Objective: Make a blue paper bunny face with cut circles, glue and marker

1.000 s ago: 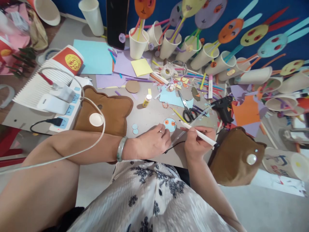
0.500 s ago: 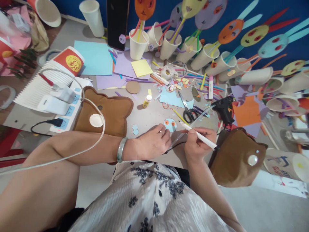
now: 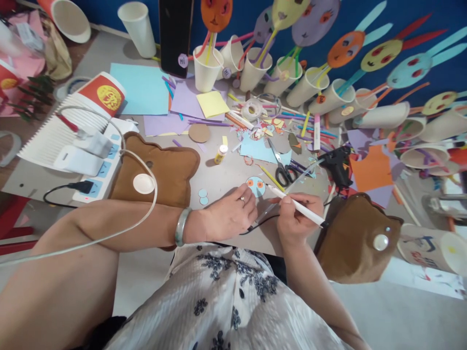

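A small light-blue paper disc (image 3: 256,188) with two orange eyes lies on the table. My left hand (image 3: 233,212) rests palm down at its lower left, its bent fingers holding the disc's edge against the table. In my right hand (image 3: 297,216) is a white marker pen (image 3: 305,211), gripped like a writing tool and slanting down to the left. Its tip is close to the disc's right edge; whether it touches I cannot tell. Two tiny blue paper circles (image 3: 203,196) lie left of my left hand.
Scissors (image 3: 285,173), a glue gun (image 3: 337,167), a small yellow bottle (image 3: 221,154) and paper scraps lie beyond my hands. Brown cushions (image 3: 156,167) flank both sides. Paper cups (image 3: 207,68) with paper faces line the back. A white cable (image 3: 155,187) crosses above my left forearm.
The pen tip has come slightly left, closer to the paper disc. My left hand stays on the disc's edge. The whole view has shifted a little.
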Tool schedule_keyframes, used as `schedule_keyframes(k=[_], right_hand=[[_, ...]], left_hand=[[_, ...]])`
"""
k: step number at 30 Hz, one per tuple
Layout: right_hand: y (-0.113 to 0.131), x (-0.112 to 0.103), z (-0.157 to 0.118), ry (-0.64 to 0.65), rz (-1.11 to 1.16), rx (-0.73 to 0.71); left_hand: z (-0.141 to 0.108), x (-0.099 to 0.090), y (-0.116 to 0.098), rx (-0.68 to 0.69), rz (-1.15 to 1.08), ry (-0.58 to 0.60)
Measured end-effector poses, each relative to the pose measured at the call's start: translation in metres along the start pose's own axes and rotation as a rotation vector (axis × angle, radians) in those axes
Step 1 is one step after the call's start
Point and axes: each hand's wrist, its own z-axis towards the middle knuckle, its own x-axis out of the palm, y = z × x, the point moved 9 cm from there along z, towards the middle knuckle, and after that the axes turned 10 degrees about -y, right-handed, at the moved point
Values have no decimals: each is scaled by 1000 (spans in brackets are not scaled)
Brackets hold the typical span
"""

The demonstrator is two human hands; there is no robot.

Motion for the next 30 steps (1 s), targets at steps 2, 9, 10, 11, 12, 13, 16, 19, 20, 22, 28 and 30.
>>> schedule_keyframes(k=[2,9,10,11,12,13,16,19,20,22,28,30], right_hand=[[1,-1,0,-7,-3,-21],[2,2,0,12,25,-11],[2,3,0,15,31,-7],[1,3,0,17,34,-1],[0,3,0,19,36,5],[0,3,-1,19,37,8],[1,3,-1,20,51,-2],[3,4,-2,27,62,-31],[4,4,-2,31,58,-40],[5,4,-2,40,46,-59],[5,4,-3,44,39,-77],[5,4,-3,47,49,-83]], left_hand=[[0,-1,-1,3,6,-16],[0,2,-3,1,-47,-13],[0,2,-4,-2,-49,-13],[0,2,-4,-4,-50,-12],[0,2,-4,-4,-49,-9],[0,2,-4,-2,-49,-7],[1,1,-5,10,-44,-5],[1,-1,-4,20,-53,-3],[2,-1,-5,24,-58,-1],[2,0,-5,28,-55,5],[0,2,-6,44,-29,11],[0,1,-6,31,-37,-19]])
